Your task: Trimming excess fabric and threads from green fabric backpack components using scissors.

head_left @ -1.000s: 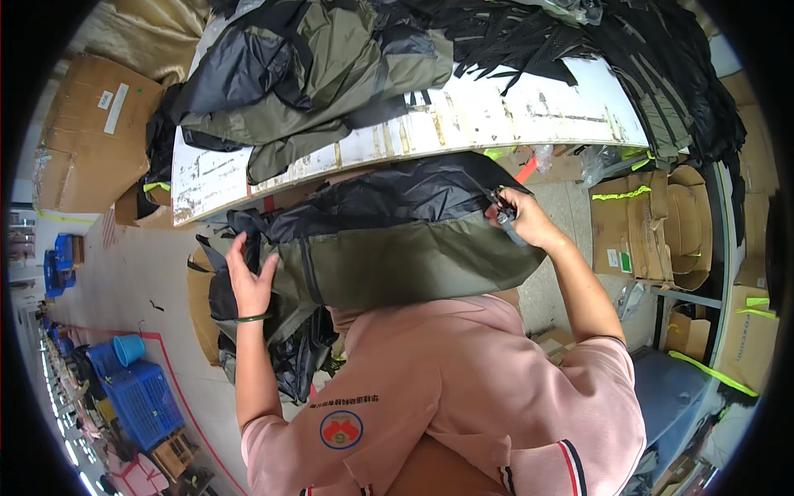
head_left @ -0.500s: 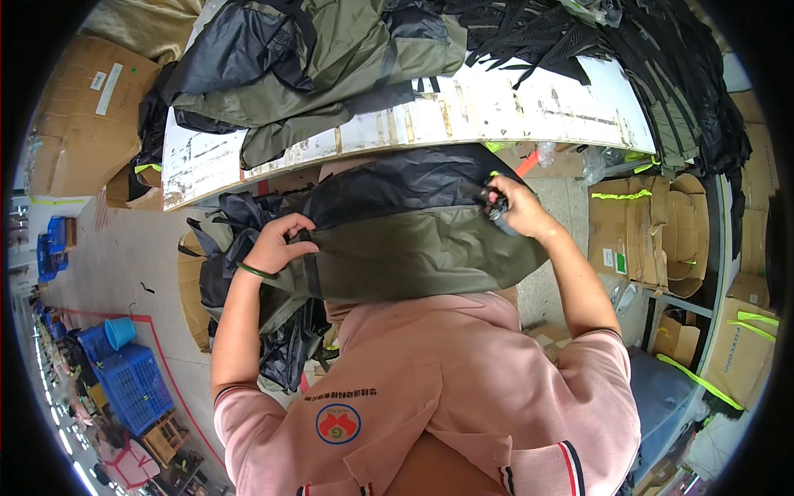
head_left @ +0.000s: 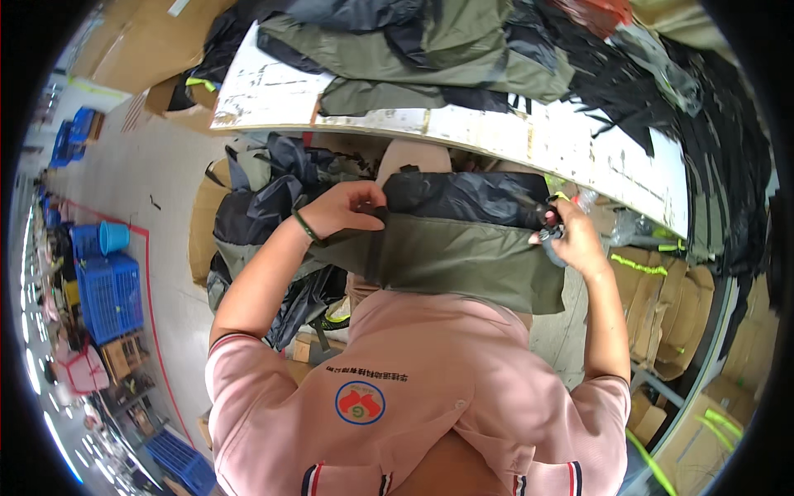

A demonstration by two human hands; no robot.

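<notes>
Across my lap lies a fabric piece, olive green nearest me with a shiny black band along its far side. My left hand is closed at its left part, thumb and fingers pinching the cloth by a dark strip where green meets black. At the right end, my right hand is curled round a small dark hand tool; its exact kind is mostly hidden by the fingers. A bit of yellow-green shows beside those fingers. More black and green fabric hangs in a heap left of my left forearm.
Ahead stands a white worn table piled with green and black fabric and black straps. Cardboard boxes stand at the far left and at right. Blue crates and a light-blue bucket are on the left floor.
The whole view has shifted with my head. The fabric's black band now looks narrower and the piece lies straighter. My hands are closer together, still at its two ends.
</notes>
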